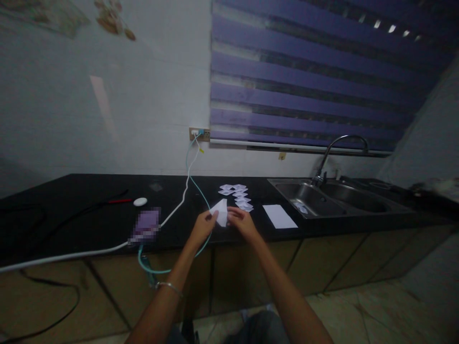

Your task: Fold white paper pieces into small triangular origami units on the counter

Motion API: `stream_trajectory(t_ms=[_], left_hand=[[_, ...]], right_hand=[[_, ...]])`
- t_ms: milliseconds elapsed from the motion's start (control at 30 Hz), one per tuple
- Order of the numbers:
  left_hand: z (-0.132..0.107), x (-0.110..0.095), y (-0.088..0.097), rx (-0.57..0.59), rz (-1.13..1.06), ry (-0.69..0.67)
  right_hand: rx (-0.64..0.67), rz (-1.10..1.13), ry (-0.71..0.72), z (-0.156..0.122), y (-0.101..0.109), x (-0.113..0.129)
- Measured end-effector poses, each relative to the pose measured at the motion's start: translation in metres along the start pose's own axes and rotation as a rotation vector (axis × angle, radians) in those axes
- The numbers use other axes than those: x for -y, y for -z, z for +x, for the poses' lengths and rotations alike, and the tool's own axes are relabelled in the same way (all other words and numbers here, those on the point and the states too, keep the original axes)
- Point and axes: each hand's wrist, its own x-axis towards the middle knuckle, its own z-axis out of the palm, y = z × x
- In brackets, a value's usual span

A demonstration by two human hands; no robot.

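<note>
My left hand point(205, 223) and my right hand point(241, 220) meet over the front of a black counter point(89, 220). Between them they pinch a small white folded paper point(221, 212), its pointed corner up. The left fingers grip its left edge, the right fingers press its right side. Just behind lies a cluster of several small folded white paper pieces point(237, 195). A flat white sheet point(279, 216) rests on the counter to the right of my right hand. A thin bracelet point(169, 286) circles my left wrist.
A steel double sink point(333, 197) with a curved tap point(342, 143) sits at the right. White and teal cables point(186, 186) run from a wall socket point(199, 134) across the counter. A small white disc point(140, 201), a red-tipped black lead point(107, 202) and a blurred purple item point(145, 225) lie left.
</note>
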Motion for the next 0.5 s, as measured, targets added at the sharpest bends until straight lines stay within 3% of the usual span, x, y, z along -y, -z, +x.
stream_trajectory(t_ms=[133, 267, 500], left_hand=[[-0.0023, -0.0017, -0.0030, 0.146, 0.063, 0.011], [-0.0016, -0.0024, -0.0032, 0.284, 0.154, 0.018], [0.0023, 0.0030, -0.0048, 0.231, 0.298, 0.050]], right_hand=[[-0.116, -0.200, 0.050, 0.0016, 0.0011, -0.0046], [-0.113, -0.366, 0.139, 0.0007, 0.0007, -0.0044], [-0.126, -0.457, 0.259, 0.0006, -0.0023, -0.0074]])
